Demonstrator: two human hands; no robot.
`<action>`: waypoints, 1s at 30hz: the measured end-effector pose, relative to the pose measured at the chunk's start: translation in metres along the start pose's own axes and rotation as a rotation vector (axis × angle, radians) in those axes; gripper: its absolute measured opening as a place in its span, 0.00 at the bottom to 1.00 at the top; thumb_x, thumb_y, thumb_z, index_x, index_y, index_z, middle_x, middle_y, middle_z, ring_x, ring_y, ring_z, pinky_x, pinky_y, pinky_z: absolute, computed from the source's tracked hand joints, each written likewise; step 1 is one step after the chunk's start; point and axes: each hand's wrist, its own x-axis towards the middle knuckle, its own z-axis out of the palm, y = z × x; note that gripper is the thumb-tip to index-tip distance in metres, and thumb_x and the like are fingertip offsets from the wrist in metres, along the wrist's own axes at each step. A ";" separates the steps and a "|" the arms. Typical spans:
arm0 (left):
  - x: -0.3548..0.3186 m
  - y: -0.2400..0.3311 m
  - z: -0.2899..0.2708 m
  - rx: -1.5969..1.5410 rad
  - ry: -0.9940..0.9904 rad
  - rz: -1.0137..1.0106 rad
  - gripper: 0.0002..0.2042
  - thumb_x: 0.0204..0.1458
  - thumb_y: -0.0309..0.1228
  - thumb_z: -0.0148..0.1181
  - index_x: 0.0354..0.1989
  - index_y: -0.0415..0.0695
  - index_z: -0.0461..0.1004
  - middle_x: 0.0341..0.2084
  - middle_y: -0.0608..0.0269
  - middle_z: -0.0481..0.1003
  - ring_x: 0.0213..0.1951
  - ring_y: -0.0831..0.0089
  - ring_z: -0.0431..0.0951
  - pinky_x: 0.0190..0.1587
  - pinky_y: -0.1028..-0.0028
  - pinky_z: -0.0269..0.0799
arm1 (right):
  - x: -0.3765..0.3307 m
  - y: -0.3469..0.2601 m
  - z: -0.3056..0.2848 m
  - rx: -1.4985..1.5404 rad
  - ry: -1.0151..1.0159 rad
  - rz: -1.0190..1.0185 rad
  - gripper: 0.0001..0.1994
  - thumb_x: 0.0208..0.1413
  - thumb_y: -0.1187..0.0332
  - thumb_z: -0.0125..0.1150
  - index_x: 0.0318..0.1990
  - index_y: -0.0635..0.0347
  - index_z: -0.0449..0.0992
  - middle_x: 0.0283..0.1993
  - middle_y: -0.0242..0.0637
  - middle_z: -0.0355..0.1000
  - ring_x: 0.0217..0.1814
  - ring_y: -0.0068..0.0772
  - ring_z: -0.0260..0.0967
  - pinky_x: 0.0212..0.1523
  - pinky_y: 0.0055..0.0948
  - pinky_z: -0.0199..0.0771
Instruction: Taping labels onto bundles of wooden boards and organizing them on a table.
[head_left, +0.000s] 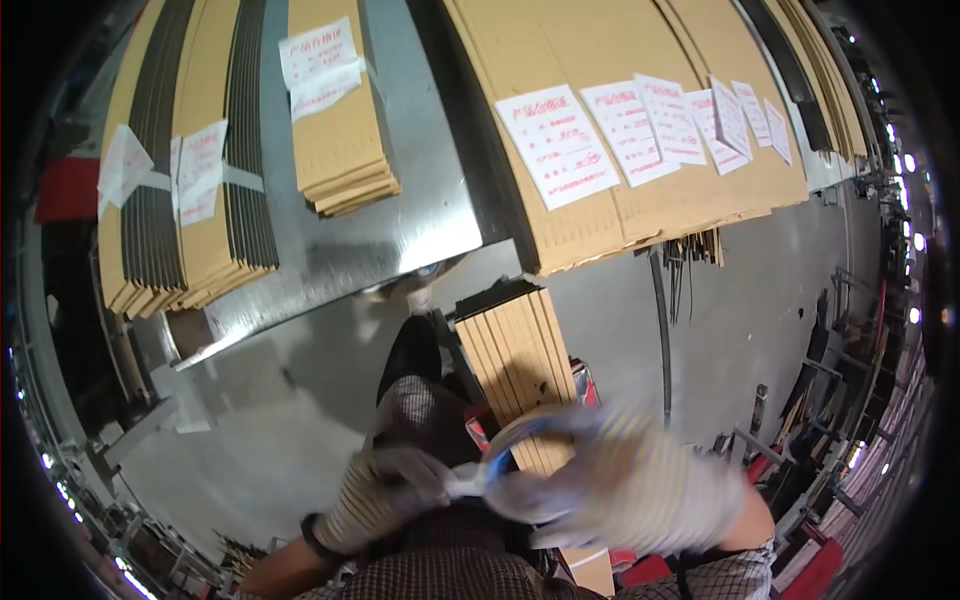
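The right hand [640, 480], in a striped glove, is curled around a roll of tape [508, 440]. It is blurry, so I cannot tell how each finger sits. The roll is just to the left of that hand. A short white strip of tape [463, 483] goes from the roll across to the left hand [385, 490]. The left hand wears a striped glove too, and its fingertips pinch the strip. A black band [320, 540] is on the left wrist.

Farther out in front of both hands is a shiny metal table [425, 190]. Grey floor [760, 290] is below and on both sides of the hands. Small bright lights [910, 240] shine far off to the right.

Just past the roll is a bundle of brown cardboard strips [515, 345]. The roll and right hand hide part of it. A dark trouser leg [415, 360] is beside it, ahead of the left hand. On the table, ahead and left, are tied cardboard stacks [205, 265]. Ahead of the right hand is a big flat cardboard pile [575, 230] with white paper slips [560, 145] on top.
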 end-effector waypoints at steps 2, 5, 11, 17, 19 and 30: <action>0.027 -0.039 -0.041 0.075 0.164 0.048 0.04 0.58 0.24 0.62 0.31 0.41 0.75 0.31 0.60 0.81 0.36 0.74 0.81 0.43 0.70 0.77 | -0.009 0.059 -0.024 0.181 0.331 0.274 0.11 0.53 0.63 0.71 0.34 0.62 0.83 0.34 0.43 0.79 0.30 0.34 0.77 0.35 0.35 0.77; 0.093 -0.146 -0.068 0.096 0.436 0.100 0.04 0.57 0.20 0.60 0.30 0.39 0.75 0.29 0.56 0.81 0.34 0.72 0.81 0.41 0.70 0.76 | -0.041 0.163 0.013 0.250 0.506 0.592 0.15 0.49 0.60 0.75 0.26 0.63 0.79 0.26 0.42 0.77 0.28 0.34 0.74 0.35 0.29 0.74; 0.071 0.001 -0.019 0.077 0.258 0.235 0.11 0.45 0.19 0.71 0.30 0.42 0.72 0.28 0.66 0.74 0.33 0.80 0.73 0.34 0.79 0.69 | -0.050 0.103 -0.002 0.386 0.574 0.428 0.15 0.41 0.57 0.80 0.23 0.55 0.80 0.21 0.34 0.72 0.26 0.34 0.73 0.45 0.35 0.74; 0.084 0.059 0.025 0.035 -0.082 0.006 0.26 0.32 0.24 0.81 0.42 0.42 0.73 0.34 0.63 0.76 0.30 0.80 0.75 0.34 0.79 0.73 | -0.012 0.046 -0.009 0.102 0.371 0.099 0.20 0.27 0.50 0.86 0.25 0.44 0.80 0.23 0.29 0.69 0.40 0.44 0.77 0.47 0.40 0.73; 0.085 0.051 0.029 0.112 -0.118 0.186 0.15 0.45 0.28 0.76 0.40 0.38 0.78 0.34 0.64 0.78 0.33 0.78 0.78 0.36 0.77 0.75 | -0.008 0.033 -0.008 0.100 0.316 0.074 0.21 0.28 0.50 0.86 0.27 0.44 0.79 0.26 0.31 0.71 0.44 0.45 0.76 0.46 0.40 0.72; 0.017 0.037 -0.004 0.131 -0.068 0.029 0.11 0.50 0.31 0.74 0.28 0.41 0.76 0.26 0.63 0.79 0.30 0.76 0.78 0.32 0.74 0.72 | 0.012 -0.012 -0.009 0.066 -0.094 -0.164 0.13 0.47 0.59 0.74 0.36 0.54 0.81 0.31 0.25 0.76 0.45 0.37 0.77 0.63 0.39 0.69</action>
